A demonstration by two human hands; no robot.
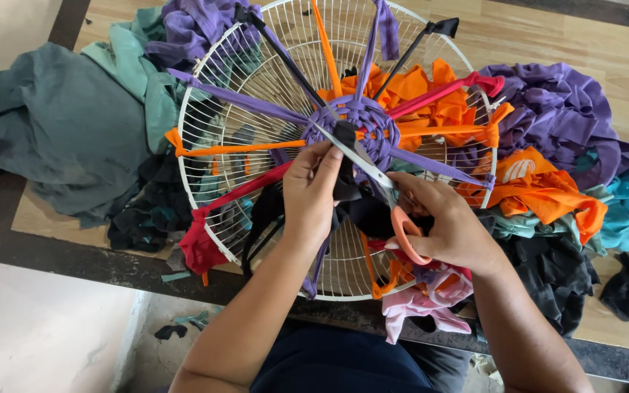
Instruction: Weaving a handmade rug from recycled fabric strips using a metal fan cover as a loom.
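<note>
Purple fabric strips are woven into a small round disc (pixel 354 124) at the centre of a white wire fan guard (pixel 256 138), which lies flat on the wooden counter (pixel 547 44) in the middle of the frame. Strips of purple, orange, red and black run out from that woven centre like spokes to the rim of the guard.

The left hand (pixel 313 191), just below the woven disc, is closed in a pinch: thumb and fingertips grip a black fabric strip (pixel 345 164) and hold it up from the guard. The right hand (pixel 449 225), lower right of centre, is wrapped through the orange handles of a pair of scissors (pixel 373 171). The blades point up and to the left, toward the disc, and lie against the black strip right beside the left fingertips; they seem partly parted, though the cloth hides the meeting point.

Heaps of cut cloth ring the guard: grey-green cloth (pixel 67 131) at the upper left, purple cloth (pixel 562 109) at the upper right, an orange garment (pixel 540 185) at the right, and pink cloth (pixel 420 306) hanging at the lower edge of the counter.
</note>
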